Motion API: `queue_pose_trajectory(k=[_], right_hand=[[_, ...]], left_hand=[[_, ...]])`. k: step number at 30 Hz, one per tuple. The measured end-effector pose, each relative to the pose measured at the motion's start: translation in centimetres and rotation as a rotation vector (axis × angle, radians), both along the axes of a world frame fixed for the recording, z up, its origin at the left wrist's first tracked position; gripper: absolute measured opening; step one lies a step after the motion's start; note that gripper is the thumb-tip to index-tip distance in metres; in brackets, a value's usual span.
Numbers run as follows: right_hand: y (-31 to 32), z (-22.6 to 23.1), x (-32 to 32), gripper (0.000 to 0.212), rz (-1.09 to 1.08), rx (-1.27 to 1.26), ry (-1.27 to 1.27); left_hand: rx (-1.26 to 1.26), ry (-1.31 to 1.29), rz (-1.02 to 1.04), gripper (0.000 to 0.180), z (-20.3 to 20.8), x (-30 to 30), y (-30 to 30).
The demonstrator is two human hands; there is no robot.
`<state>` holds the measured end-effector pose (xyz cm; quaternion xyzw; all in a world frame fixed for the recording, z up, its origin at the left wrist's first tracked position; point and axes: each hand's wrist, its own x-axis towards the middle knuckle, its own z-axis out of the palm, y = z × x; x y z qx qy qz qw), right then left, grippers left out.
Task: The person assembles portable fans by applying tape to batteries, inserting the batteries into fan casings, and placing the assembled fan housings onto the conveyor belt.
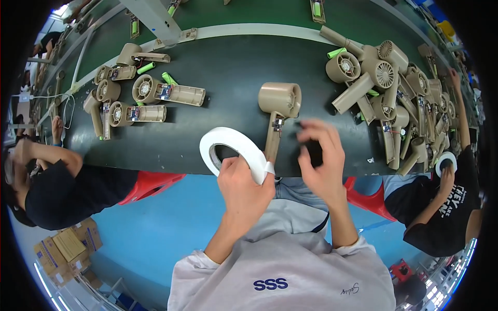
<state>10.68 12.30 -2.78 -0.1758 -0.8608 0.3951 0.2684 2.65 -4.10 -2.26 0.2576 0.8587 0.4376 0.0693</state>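
Observation:
My left hand (244, 184) is closed on a roll of white tape (210, 142), its fingers through the ring. A short end of the tape reaches the lower handle of a beige handheld fan housing (277, 97). That housing lies in front of me with its round head pointing away and its handle toward me. A small circuit board (278, 124) shows in the open handle, near the head. To the right of the handle, my right hand (324, 160) is raised with thumb and fingers apart, not touching the housing. Dark patches at its fingertips are unclear.
On the dark table (223, 67), several open fan housings (150, 89) with green cylindrical cells lie at the left. A heap of housings (386, 72) fills the right. A metal post (155, 20) stands at the far side. Co-workers sit on both sides; the right one holds tape (446, 157).

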Motion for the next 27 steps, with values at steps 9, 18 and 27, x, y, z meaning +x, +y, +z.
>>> queue_pose_trajectory(k=[9,18,27], right_hand=[[2.7,1.2,-1.2,0.011,0.192,0.264,-0.156],[0.5,0.5,1.3,0.013,0.061,-1.088,-0.028],[0.7,0.3,2.2,0.008,-0.061,-1.112,0.022]], left_hand=[[-0.117,-0.083,-0.009,0.021,1.1,-1.4,1.4],[0.096,0.161,0.108,0.029,0.8,1.1,0.4],[-0.046,-0.007,-0.27,0.028,-0.3,0.3,1.6]])
